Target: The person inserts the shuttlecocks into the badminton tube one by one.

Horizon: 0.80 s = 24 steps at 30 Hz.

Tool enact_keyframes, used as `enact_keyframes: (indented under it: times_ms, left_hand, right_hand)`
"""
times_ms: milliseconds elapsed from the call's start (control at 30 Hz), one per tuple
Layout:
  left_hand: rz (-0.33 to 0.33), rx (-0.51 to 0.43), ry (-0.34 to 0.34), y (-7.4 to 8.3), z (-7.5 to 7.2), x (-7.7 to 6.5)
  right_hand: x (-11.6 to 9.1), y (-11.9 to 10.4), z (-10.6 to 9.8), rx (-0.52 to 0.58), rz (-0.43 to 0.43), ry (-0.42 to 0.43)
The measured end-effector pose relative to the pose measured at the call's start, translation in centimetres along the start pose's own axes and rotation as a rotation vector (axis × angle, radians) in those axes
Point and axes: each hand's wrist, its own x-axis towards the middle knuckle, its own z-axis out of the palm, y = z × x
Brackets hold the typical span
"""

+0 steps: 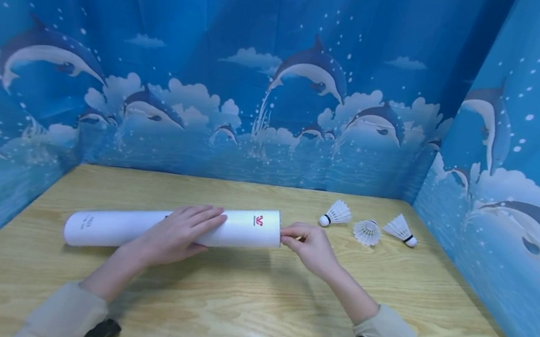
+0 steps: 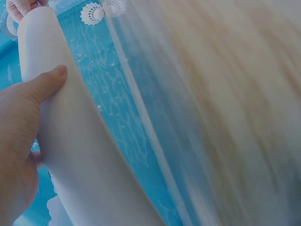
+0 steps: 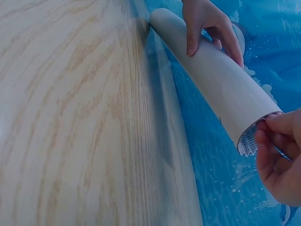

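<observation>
A long white shuttlecock tube lies slanted across the table, its right end raised slightly. My left hand grips it around the middle from above, thumb on the near side. In the left wrist view the thumb presses along the tube wall. At the tube's open right end is my right hand, thumb and forefinger pinched together at the mouth. The right wrist view shows the white skirt of a shuttlecock just inside that mouth, with the right fingers pinching its edge. The rest of this shuttlecock is hidden in the tube.
Three white shuttlecocks lie at the back right of the wooden table: a left one on its side, a middle one with its skirt toward me, and a right one. A blue dolphin-print curtain stands behind and beside the table.
</observation>
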Motion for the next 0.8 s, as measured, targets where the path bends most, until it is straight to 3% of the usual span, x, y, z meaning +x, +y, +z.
enact_keyframes:
  times_ms: [300,500,633,800]
  left_hand:
    - [0.0,0.003,-0.008,0.0,0.0,0.1]
    - [0.009,0.0,-0.008,-0.1,0.0,0.0]
    - [0.002,0.002,-0.007,-0.2,-0.1,0.1]
    - [-0.007,0.002,-0.006,-0.3,-0.2,0.0]
  right_hand:
    - [0.1,0.0,-0.4,-0.017,-0.008,-0.046]
    - [0.0,0.0,-0.8,-0.001,-0.002,-0.128]
    - [-0.2,0.1,-1.5,0.019,0.042,-0.164]
    - [-0.3,0.9,-2.5,0.026,0.12,-0.117]
